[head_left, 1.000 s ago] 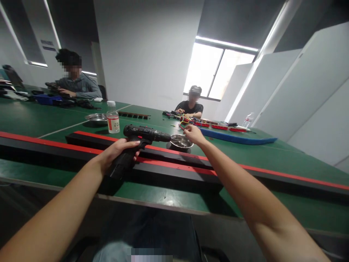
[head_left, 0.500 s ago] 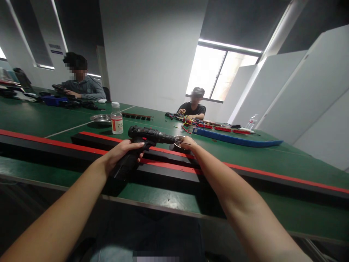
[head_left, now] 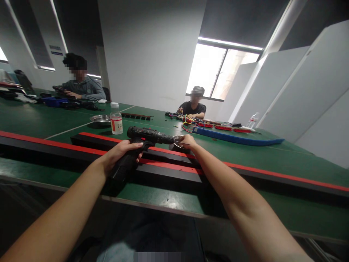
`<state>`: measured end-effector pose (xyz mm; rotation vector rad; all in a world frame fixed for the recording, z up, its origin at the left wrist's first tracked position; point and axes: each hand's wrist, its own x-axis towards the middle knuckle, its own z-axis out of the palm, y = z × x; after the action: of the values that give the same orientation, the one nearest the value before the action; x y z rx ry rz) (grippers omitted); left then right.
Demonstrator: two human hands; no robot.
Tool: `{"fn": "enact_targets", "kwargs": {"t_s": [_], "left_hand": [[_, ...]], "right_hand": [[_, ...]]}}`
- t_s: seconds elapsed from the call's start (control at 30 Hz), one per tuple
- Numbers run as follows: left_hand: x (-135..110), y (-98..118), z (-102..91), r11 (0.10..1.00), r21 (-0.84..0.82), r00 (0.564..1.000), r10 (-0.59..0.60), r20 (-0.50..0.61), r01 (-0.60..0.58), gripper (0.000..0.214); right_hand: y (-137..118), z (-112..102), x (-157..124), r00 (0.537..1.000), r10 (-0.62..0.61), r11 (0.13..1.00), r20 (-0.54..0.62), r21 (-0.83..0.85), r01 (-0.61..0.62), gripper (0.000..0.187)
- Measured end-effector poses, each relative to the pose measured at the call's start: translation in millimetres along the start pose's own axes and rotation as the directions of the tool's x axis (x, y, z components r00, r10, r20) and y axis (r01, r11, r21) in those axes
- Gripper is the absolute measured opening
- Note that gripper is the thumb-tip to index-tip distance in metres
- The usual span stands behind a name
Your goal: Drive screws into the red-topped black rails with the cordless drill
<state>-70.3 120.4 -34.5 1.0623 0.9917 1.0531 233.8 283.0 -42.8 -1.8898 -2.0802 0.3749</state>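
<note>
My left hand (head_left: 121,152) is wrapped round the handle of a black cordless drill (head_left: 144,134), its long thin bit pointing right. Just past the chuck, my right hand (head_left: 188,140) is at a small metal bowl (head_left: 173,147), fingers bent together at its rim. The bit passes in front of these fingers, and whatever they pinch is too small or hidden to make out. Below the drill lie long black bars with red top faces: a long one (head_left: 169,173) across the table and a shorter one (head_left: 89,140) behind it.
On the green table (head_left: 152,196) stand a plastic bottle (head_left: 116,120) and a metal dish (head_left: 100,121). A blue strip (head_left: 237,137) and bundled coloured wires (head_left: 188,119) lie farther right. Two people sit across, one at the left (head_left: 84,87), one near the window (head_left: 195,107).
My right hand has lifted slightly at the bowl, its fingers now showing more above the rim. The drill stays nearly where it was in my left hand.
</note>
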Motion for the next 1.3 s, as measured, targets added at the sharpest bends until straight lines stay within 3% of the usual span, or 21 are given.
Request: {"fn": "enact_targets", "kwargs": {"t_s": [0.17, 0.37, 0.43, 0.57, 0.7, 0.83, 1.03, 1.3], "left_hand": [[0.2, 1.3, 1.8, 1.000, -0.003, 1.000, -0.015, -0.020, 0.015, 0.032], [-2.2, 1.6, 1.7, 0.999, -0.018, 0.999, -0.027, -0.046, 0.026, 0.034], [-3.7, 1.7, 2.2, 0.999, -0.031, 0.999, -0.022, -0.038, 0.021, 0.033], [-5.6, 2.3, 4.0, 1.000, -0.020, 0.999, -0.006, -0.044, 0.005, 0.033], [-6.1, 2.9, 5.0, 1.000, 0.010, 0.999, 0.008, -0.039, -0.008, 0.031], [-6.4, 3.4, 5.8, 1.000, 0.011, 0.998, 0.004, -0.070, -0.003, 0.030], [-8.5, 4.2, 7.3, 0.999, 0.034, 0.996, 0.000, -0.085, 0.003, 0.030], [-8.0, 4.4, 6.5, 0.998, 0.051, 0.997, 0.026, -0.069, -0.023, 0.030]], "right_hand": [[1.2, -8.4, -2.8, 0.998, -0.012, 0.995, -0.067, 0.096, 0.018, 0.020], [2.5, -21.9, -24.9, 0.993, -0.095, 0.965, -0.066, 0.239, 0.109, 0.018], [4.1, -23.9, -36.8, 0.991, -0.124, 0.911, -0.054, 0.390, 0.135, 0.019], [8.6, -26.0, -61.5, 0.980, -0.195, 0.709, -0.043, 0.684, 0.171, 0.020], [12.0, -30.8, -76.8, 0.965, -0.258, 0.567, -0.041, 0.802, 0.186, 0.022], [13.8, -38.5, -79.9, 0.957, -0.289, 0.480, 0.018, 0.868, 0.129, 0.032], [30.0, -40.3, -75.4, 0.943, -0.285, 0.492, 0.173, 0.870, -0.011, 0.035], [48.4, -35.1, -82.1, 0.912, -0.293, 0.496, 0.287, 0.861, -0.111, 0.030]]}}
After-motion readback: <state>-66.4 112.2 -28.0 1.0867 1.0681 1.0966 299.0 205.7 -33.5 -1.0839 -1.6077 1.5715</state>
